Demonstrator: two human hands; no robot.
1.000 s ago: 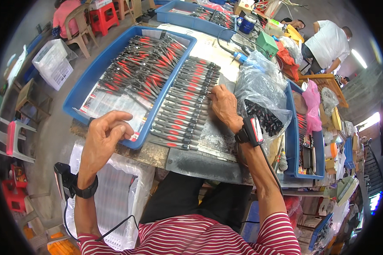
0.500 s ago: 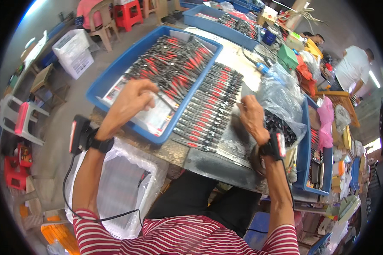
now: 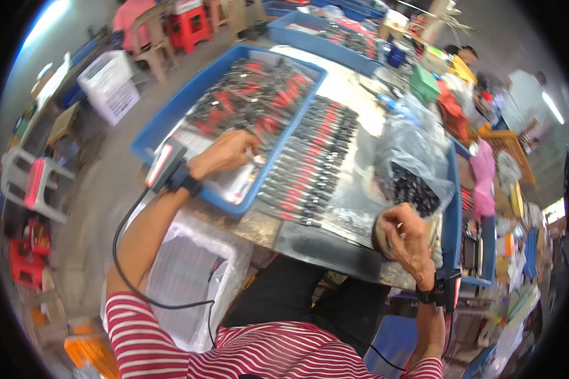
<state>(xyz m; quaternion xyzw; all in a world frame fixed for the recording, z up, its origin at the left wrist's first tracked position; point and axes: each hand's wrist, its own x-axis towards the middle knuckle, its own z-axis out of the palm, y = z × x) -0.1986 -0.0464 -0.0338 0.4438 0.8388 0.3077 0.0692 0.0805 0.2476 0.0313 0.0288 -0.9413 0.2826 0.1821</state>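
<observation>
Red-and-black handled small tools point(image 3: 246, 101) fill the shallow blue plastic tray point(image 3: 171, 136) at upper centre of the head view, with more laid in a row point(image 3: 310, 164) on the grey metal desk point(image 3: 335, 246) just right of it. The left hand point(image 3: 224, 155) reaches into the tray's near end, its grip closed on a thin pale piece. The right hand point(image 3: 406, 237), lower right, is curled shut near a clear plastic bag point(image 3: 417, 151); what it holds I cannot tell. A hasty pull could scatter the neat row. Since half a second ago, the right hand has drawn back toward the desk edge.
</observation>
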